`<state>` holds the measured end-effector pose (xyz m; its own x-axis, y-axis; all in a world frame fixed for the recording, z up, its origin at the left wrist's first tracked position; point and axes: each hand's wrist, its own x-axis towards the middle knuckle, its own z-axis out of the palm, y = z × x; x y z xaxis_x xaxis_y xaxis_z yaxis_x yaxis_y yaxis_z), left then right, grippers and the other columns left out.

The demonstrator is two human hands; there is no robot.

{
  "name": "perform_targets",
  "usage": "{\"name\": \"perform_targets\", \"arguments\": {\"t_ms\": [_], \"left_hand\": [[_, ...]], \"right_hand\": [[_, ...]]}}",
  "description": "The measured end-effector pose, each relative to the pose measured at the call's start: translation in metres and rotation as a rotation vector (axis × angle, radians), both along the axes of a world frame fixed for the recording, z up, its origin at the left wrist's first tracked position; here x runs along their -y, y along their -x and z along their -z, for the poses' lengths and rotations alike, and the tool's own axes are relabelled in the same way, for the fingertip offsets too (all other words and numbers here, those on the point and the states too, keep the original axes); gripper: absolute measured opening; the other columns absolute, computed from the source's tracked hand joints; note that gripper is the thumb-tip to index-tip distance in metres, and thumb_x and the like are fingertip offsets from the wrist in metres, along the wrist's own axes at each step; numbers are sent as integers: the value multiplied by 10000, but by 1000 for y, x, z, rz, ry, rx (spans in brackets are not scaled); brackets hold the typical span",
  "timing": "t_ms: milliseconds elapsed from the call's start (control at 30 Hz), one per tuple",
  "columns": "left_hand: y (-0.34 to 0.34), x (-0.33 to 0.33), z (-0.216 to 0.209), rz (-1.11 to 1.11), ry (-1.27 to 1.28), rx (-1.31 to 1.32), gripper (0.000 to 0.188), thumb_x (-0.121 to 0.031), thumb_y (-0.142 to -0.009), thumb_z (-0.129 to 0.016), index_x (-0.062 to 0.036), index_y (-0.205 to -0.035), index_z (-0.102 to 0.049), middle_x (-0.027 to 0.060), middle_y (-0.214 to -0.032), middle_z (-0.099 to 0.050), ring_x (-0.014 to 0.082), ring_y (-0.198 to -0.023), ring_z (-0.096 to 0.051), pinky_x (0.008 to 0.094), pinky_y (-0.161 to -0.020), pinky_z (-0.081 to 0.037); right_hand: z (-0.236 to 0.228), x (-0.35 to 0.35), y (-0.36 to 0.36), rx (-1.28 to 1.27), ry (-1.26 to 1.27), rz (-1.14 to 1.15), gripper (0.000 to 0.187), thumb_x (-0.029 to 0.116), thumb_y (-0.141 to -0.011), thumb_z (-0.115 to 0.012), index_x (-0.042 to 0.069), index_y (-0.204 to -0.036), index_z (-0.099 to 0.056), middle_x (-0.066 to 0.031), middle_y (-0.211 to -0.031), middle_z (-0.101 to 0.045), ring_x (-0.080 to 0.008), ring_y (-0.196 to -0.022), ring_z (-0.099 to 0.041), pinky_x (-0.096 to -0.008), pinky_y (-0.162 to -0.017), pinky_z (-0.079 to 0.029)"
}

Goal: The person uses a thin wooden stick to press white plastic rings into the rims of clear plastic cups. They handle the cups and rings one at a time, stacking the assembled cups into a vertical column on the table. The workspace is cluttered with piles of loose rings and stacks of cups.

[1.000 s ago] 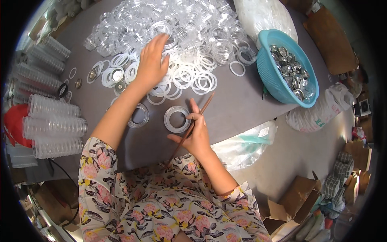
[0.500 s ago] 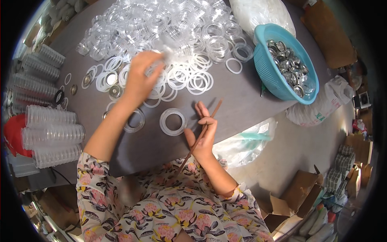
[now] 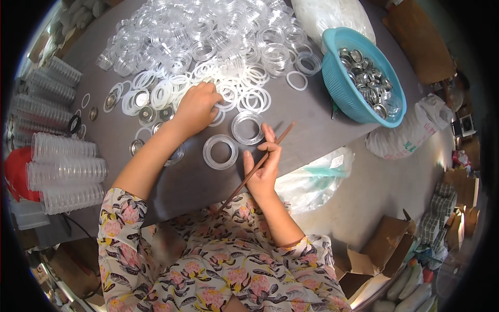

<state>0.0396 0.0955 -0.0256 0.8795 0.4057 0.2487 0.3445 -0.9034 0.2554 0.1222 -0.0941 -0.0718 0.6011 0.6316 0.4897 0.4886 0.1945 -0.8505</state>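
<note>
My right hand (image 3: 265, 169) holds a thin brown stick (image 3: 244, 180) slantwise across the palm and between the fingers. Just beyond its fingertips lies a clear plastic ring-shaped lid (image 3: 235, 130), and a second clear ring-shaped lid (image 3: 206, 156) is to its left, nearer me. At the near edge of a spread of flat white rings (image 3: 253, 100), my left hand (image 3: 197, 109) has its fingers bent and drawn together. Whatever is between those fingertips is hidden. Several small silver metal caps (image 3: 147, 115) lie around my left forearm, which partly covers another clear ring.
A big heap of clear plastic lids (image 3: 208, 26) fills the far table. To the right stands a turquoise basket (image 3: 335, 78) of metal caps, before a white plastic bag (image 3: 338, 18). Stacked clear lids (image 3: 67, 174) line the left. An open cardboard box (image 3: 387, 244) sits lower right.
My left hand has come back from the edge of the clear heap to the white rings. A clear ring-shaped lid now lies by my right fingertips. My right hand keeps the stick.
</note>
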Motion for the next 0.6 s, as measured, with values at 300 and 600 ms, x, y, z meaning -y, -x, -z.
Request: {"name": "perform_targets", "arguments": {"t_ms": [300,600], "left_hand": [[3,18,-10,73,-9,396,166,-18,-698,-643,-64,-856,-628,53,-769,-601,195,-691,-567,290,-592,-432],[-14,46,-31,-237,1320,514,136,-54,-764,-636,-5,-889,-615,81,-771,-655,55,-545,-529,174,-494,-400]], "right_hand": [[3,1,0,-41,1,43,328,-35,-723,-608,27,-909,-345,-291,-1249,-390,-393,-1199,-377,-412,-983,-292],[5,0,1,-30,-21,108,372,-23,-722,-622,26,-940,-325,-333,-1266,-341,-399,-1169,-415,-391,-959,-335]]}}
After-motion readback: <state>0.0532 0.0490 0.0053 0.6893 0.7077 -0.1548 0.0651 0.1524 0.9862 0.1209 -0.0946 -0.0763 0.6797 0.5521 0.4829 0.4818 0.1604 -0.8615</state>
